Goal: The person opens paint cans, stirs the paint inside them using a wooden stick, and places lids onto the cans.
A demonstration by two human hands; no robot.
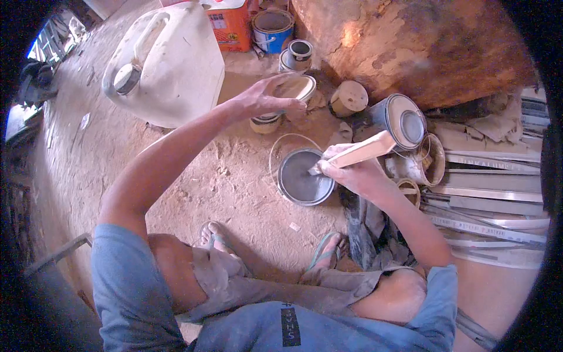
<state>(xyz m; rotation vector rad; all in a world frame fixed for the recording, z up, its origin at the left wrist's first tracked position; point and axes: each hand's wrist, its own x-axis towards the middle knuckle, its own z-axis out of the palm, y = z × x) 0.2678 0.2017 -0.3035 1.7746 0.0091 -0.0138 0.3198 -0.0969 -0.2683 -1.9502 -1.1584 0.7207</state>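
Grey-filled tin [306, 186] standing open on dusty, bare ground [193, 170], near the centre of the view, with its thin wire handle [274, 154] looping out on the ten-to-twelve o'clock side. Seen from above, the person's right hand [352, 170] is at three o'clock of this tin, fingers closed in a narrow pinch around a pale wooden-handled tool [366, 149]. The tool's wide end points to two o'clock and its small end reaches over the grey contents; whether it touches them cannot be told. At twelve o'clock, the left hand [267, 100] is spread wide, gripping a round beige-topped piece [295, 88] by its edge; whether it is a lid or a whole tin is unclear. Just below that hand sits a small tin [265, 125]. Farther out, a large whitish jerrycan [187, 64] lies at ten o'clock, an orange container [231, 29] at eleven, a blue bucket [272, 35] near twelve, a larger tin [384, 120] at two, and printed metal strips [492, 196] at three.
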